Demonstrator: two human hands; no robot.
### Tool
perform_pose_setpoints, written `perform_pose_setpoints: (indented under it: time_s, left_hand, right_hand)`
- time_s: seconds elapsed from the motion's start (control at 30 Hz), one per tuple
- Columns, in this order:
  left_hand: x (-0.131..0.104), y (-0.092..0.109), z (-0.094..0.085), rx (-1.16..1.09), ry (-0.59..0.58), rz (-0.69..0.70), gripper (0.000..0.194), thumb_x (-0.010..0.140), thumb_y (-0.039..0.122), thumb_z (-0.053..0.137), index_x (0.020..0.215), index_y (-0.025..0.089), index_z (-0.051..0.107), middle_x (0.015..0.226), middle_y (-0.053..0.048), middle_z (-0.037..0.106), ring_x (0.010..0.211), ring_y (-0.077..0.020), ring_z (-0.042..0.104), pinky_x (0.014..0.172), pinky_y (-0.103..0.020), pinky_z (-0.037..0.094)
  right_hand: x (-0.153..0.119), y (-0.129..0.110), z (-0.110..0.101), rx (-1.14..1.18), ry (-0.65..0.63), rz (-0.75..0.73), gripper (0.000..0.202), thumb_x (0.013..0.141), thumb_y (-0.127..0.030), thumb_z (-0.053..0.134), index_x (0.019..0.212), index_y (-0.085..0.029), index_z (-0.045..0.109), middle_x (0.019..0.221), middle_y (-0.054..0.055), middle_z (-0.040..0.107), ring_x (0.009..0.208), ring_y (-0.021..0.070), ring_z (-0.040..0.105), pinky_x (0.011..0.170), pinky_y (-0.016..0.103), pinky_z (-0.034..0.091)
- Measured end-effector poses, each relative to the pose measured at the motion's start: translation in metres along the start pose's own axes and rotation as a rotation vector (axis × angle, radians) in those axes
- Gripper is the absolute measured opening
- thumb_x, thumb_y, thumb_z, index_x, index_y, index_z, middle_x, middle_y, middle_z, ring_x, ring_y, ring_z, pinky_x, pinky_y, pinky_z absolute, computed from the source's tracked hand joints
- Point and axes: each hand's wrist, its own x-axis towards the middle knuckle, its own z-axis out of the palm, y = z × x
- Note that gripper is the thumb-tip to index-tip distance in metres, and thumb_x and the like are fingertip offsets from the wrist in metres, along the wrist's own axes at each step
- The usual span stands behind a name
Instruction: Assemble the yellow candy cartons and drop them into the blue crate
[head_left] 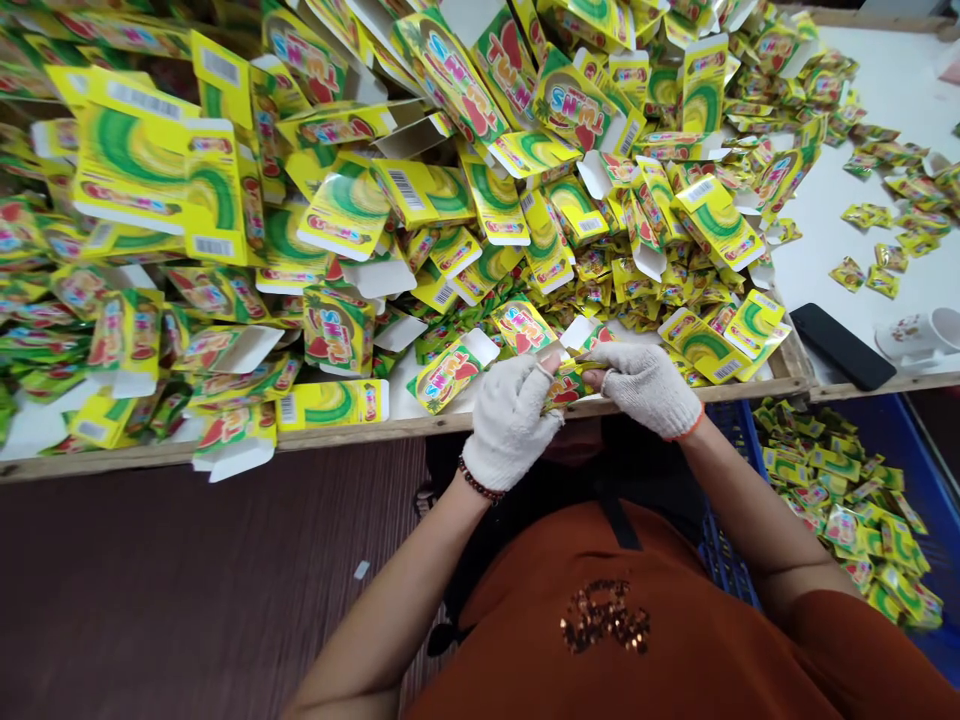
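White knit gloves cover both hands, with some bare fingertips showing. At the table's front edge, my left hand point(510, 420) is closed on the left side of a small green-and-yellow printed packet point(568, 384). My right hand point(646, 385) pinches its other side with thumb and fingers. Fingers hide much of it, so I cannot tell whether it is a sachet or a small carton. Just beyond my left hand lie a printed carton point(523, 325) and an open-flapped carton point(450, 372). More yellow cartons point(705, 345) lie beyond my right hand.
Heaped cartons point(337, 215) and small sachets cover the wood-edged table point(420, 427). Loose sachets point(885, 282), a black phone point(841, 345) and a white cup point(919, 335) are on the right. Below stands a blue crate point(926, 470) holding many small packs.
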Motion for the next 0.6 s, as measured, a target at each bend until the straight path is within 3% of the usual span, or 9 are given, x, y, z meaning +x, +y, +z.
perform_pose_setpoints:
  time_s: [0.17, 0.23, 0.3, 0.37, 0.5, 0.6]
  left_hand:
    - [-0.003, -0.009, -0.005, -0.057, -0.007, 0.137, 0.079, 0.081, 0.020, 0.066, 0.152, 0.020, 0.031, 0.113, -0.015, 0.061, 0.101, -0.0278, 0.061, 0.085, -0.043, 0.054]
    - [-0.005, -0.012, -0.006, -0.052, -0.005, 0.180, 0.079, 0.083, 0.021, 0.065, 0.153, 0.019, 0.029, 0.112, -0.016, 0.062, 0.100, -0.0278, 0.061, 0.084, -0.043, 0.055]
    - [-0.005, -0.011, -0.005, -0.038, 0.000, 0.182, 0.078, 0.084, 0.022, 0.065, 0.153, 0.016, 0.030, 0.110, -0.017, 0.062, 0.099, -0.0284, 0.061, 0.082, -0.043, 0.056]
    - [-0.006, -0.008, -0.002, -0.029, 0.004, 0.149, 0.075, 0.084, 0.023, 0.065, 0.151, 0.014, 0.032, 0.109, -0.018, 0.063, 0.098, -0.0288, 0.061, 0.081, -0.044, 0.056]
    - [-0.008, -0.003, 0.001, -0.052, -0.009, 0.074, 0.069, 0.084, 0.024, 0.065, 0.147, 0.015, 0.039, 0.112, -0.018, 0.063, 0.100, -0.0292, 0.062, 0.084, -0.044, 0.055]
    - [-0.010, -0.002, 0.002, -0.087, -0.020, 0.053, 0.067, 0.083, 0.025, 0.065, 0.145, 0.018, 0.041, 0.114, -0.017, 0.063, 0.102, -0.0284, 0.063, 0.086, -0.043, 0.055]
  right_hand:
    - [-0.003, -0.004, -0.004, 0.078, -0.241, 0.128, 0.032, 0.088, -0.027, 0.054, 0.112, -0.016, 0.071, 0.055, -0.005, 0.056, 0.048, 0.0097, 0.047, 0.052, 0.022, 0.036]
    - [-0.005, -0.004, -0.003, 0.056, -0.210, 0.125, 0.028, 0.087, -0.026, 0.054, 0.106, -0.015, 0.071, 0.053, -0.006, 0.053, 0.047, 0.0084, 0.043, 0.051, 0.022, 0.033]
    - [-0.005, -0.003, 0.001, -0.028, -0.073, 0.085, 0.017, 0.083, -0.022, 0.056, 0.088, -0.015, 0.071, 0.056, -0.005, 0.054, 0.052, 0.0083, 0.045, 0.052, 0.021, 0.032]
    - [-0.003, -0.001, 0.005, -0.065, -0.013, 0.090, 0.014, 0.081, -0.021, 0.056, 0.076, -0.015, 0.067, 0.054, -0.004, 0.053, 0.053, 0.0082, 0.045, 0.052, 0.021, 0.030]
    - [0.000, -0.001, 0.004, 0.057, -0.162, 0.208, 0.023, 0.086, -0.034, 0.056, 0.071, -0.017, 0.061, 0.042, -0.006, 0.048, 0.040, 0.0083, 0.043, 0.047, 0.021, 0.029]
    - [0.000, -0.002, -0.001, 0.039, -0.168, 0.231, 0.027, 0.086, -0.037, 0.057, 0.068, -0.018, 0.057, 0.039, -0.006, 0.048, 0.040, 0.0088, 0.042, 0.047, 0.022, 0.028]
